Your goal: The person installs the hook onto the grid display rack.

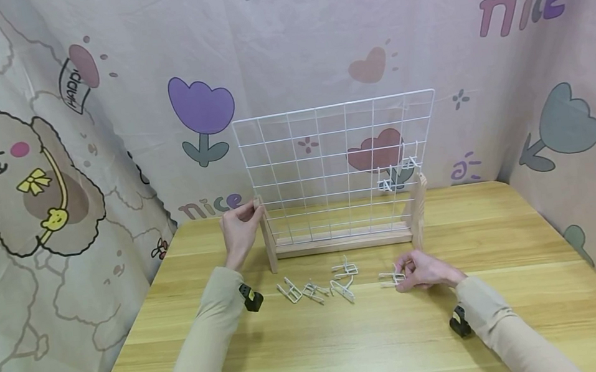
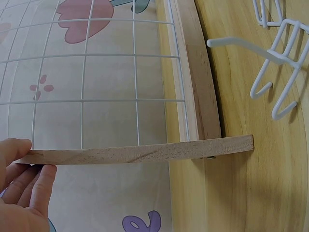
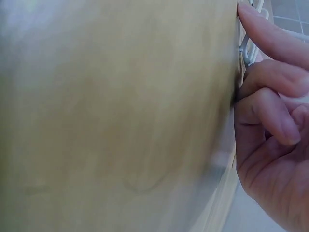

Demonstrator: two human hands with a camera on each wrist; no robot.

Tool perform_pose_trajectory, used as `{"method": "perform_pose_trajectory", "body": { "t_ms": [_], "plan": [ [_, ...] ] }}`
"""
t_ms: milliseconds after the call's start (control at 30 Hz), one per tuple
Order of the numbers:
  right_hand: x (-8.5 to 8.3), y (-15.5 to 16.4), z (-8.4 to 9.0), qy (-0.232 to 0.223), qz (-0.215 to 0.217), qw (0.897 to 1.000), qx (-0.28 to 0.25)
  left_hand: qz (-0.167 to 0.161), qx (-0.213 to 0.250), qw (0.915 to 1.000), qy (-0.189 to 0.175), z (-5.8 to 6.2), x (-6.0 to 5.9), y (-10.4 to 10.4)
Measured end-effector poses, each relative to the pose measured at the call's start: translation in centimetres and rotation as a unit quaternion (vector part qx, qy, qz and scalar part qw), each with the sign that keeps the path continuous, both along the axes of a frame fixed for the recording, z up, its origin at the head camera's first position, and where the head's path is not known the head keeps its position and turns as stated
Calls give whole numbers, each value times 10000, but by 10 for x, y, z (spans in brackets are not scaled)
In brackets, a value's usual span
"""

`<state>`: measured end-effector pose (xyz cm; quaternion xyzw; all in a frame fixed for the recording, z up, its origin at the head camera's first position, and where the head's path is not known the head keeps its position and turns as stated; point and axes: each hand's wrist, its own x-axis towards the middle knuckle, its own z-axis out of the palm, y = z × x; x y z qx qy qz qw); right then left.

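A white wire grid panel [image 1: 332, 105] stands upright in a wooden base at the back of the table. My left hand [image 1: 238, 228] pinches the top of the base's left wooden post [image 2: 145, 153], thumb on one side and fingers on the other. Low over the table, to the right of the loose hooks, my right hand [image 1: 424, 270] pinches a white wire hook [image 1: 388, 279] with its prongs pointing left. In the right wrist view, the fingers [image 3: 270, 77] partly hide this hook. Two more hooks hang on the grid's right side, one lower [image 1: 385, 184].
Several loose white hooks [image 1: 290, 290] lie on the wooden table [image 1: 321, 359] in front of the base's crossbar [image 1: 339, 244]. The right wooden post [image 1: 419, 214] stands behind my right hand. A patterned cloth [image 1: 279, 44] hangs behind and along both sides.
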<state>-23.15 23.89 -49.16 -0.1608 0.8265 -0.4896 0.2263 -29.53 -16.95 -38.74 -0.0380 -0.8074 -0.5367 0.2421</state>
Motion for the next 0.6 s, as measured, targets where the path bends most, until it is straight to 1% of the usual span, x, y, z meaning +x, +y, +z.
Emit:
{"method": "perform_pose_trajectory", "body": {
  "t_ms": [200,467,600],
  "plan": [
    [0,0,0,44,-70,9998,194,7,-37,10000,7,0,0,0],
    [0,0,-2,-56,-101,9999,119,60,-72,10000,12,1,1,0],
    [0,1,-3,-28,-38,10000,66,44,-70,10000,20,1,1,0]
  ]
}}
